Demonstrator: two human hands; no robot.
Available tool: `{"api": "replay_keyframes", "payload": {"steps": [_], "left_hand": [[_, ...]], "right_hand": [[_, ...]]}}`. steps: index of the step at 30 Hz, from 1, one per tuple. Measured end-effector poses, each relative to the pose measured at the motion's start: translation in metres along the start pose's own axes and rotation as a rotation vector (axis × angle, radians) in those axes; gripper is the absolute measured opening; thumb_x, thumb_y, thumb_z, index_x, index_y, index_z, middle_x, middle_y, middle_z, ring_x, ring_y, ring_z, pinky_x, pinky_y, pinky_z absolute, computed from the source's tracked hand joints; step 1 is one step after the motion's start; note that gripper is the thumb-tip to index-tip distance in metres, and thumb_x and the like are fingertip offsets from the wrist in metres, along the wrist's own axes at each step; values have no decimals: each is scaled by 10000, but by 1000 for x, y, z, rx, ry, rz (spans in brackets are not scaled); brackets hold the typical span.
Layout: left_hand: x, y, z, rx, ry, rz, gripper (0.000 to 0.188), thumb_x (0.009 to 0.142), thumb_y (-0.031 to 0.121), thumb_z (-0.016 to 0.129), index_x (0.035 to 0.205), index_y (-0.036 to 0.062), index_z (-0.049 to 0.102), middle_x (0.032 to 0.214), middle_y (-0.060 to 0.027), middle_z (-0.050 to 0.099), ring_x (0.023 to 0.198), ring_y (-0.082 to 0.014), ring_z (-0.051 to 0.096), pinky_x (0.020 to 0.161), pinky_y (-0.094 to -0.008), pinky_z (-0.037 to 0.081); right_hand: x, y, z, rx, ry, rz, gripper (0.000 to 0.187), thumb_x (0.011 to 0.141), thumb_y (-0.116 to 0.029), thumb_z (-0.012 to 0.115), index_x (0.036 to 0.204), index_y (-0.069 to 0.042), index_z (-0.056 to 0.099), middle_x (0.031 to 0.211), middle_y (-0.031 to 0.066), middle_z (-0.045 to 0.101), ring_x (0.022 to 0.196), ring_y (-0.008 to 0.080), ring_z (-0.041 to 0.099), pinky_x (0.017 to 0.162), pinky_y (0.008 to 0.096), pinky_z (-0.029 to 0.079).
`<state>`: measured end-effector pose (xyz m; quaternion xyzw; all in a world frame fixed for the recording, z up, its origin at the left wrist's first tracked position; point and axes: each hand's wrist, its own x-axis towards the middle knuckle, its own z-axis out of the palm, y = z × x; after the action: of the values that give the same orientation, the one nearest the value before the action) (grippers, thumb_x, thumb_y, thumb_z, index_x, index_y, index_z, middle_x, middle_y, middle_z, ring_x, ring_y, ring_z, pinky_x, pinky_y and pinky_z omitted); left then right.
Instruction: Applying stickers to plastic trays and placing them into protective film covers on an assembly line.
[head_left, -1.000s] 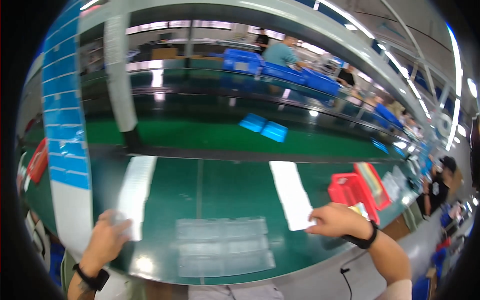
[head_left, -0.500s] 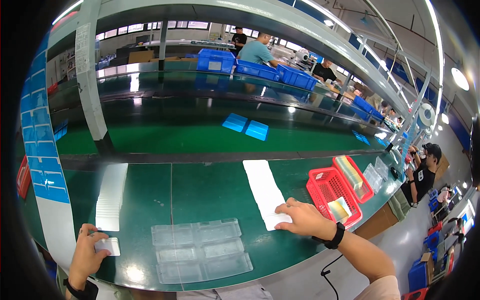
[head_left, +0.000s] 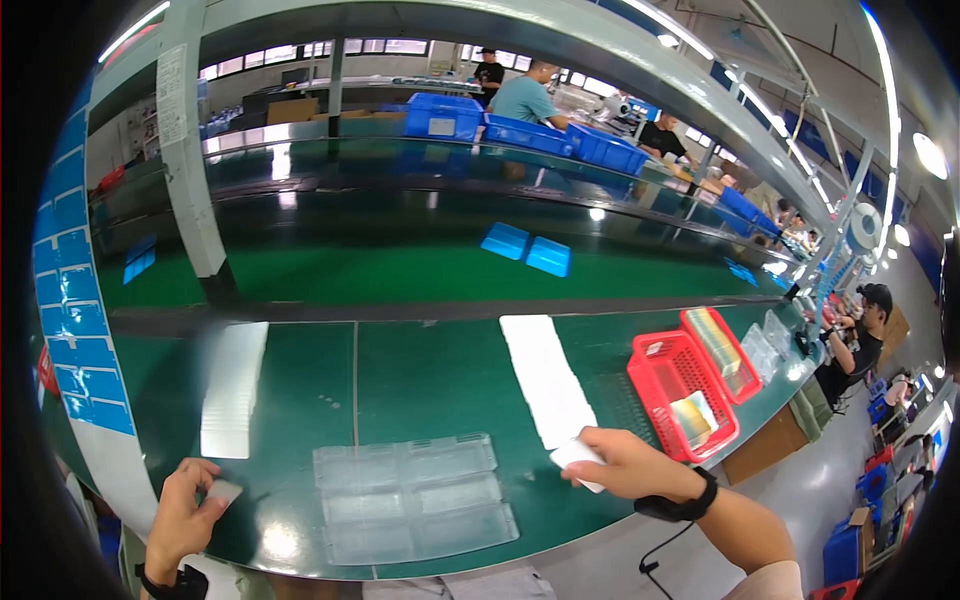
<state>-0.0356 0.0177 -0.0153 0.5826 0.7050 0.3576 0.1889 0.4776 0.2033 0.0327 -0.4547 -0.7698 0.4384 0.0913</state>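
My left hand pinches a small white card, tilted, just below the near end of a fanned row of white cards. On the right, my right hand grips another white card by its edge. That card is at the near end of a second fanned row of white cards; I cannot tell whether it still touches the row. Between my hands lies a clear plastic tray with several shallow rectangular compartments.
Two red baskets holding yellowish cards stand to the right, with clear plastic packs beyond. Blue pieces lie on the green conveyor belt. A grey post rises at left. Other people work farther off.
My right hand has pulled a card out at the near end of the right row. My left hand has tilted its card. The blue pieces have shifted right along the belt.
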Motion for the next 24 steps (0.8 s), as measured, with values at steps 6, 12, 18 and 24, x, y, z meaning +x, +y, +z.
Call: {"api": "replay_keyframes", "payload": {"steps": [6, 12, 18, 24], "left_hand": [[6, 53, 23, -1253, -217, -716, 307, 935, 283, 515, 1118, 38, 546, 834, -154, 633, 656, -243, 548, 530, -339, 402], [-1, 56, 44, -1329, -377, -746, 390, 1017, 266, 403, 1196, -62, 513, 957, -186, 654, 752, -282, 625, 624, -398, 492], [9, 87, 56, -966, -391, -577, 298, 996, 160, 541, 1171, -77, 580, 972, -172, 690, 798, -231, 689, 663, -332, 547], [16, 112, 75, -350, -330, -128, 224, 885, 156, 700, 1045, 0, 700, 925, -137, 731, 776, -215, 699, 713, -297, 527]], "right_hand": [[-4, -11, 25, 1053, -251, 442, 246, 1047, -245, 402, 1106, -33, 513, 724, 124, 598, 491, 176, 502, 448, 298, 398], [14, -19, 48, 935, -266, 419, 309, 1050, -246, 404, 1169, 12, 525, 795, 148, 638, 556, 205, 574, 478, 324, 445], [29, -39, 71, 352, -44, 28, 307, 890, -237, 728, 1045, 24, 681, 735, 7, 638, 589, 60, 527, 512, 248, 421], [36, -72, 93, -162, 2, -133, 249, 887, -280, 692, 1002, -60, 709, 714, 100, 653, 649, 214, 632, 568, 346, 478]]}}
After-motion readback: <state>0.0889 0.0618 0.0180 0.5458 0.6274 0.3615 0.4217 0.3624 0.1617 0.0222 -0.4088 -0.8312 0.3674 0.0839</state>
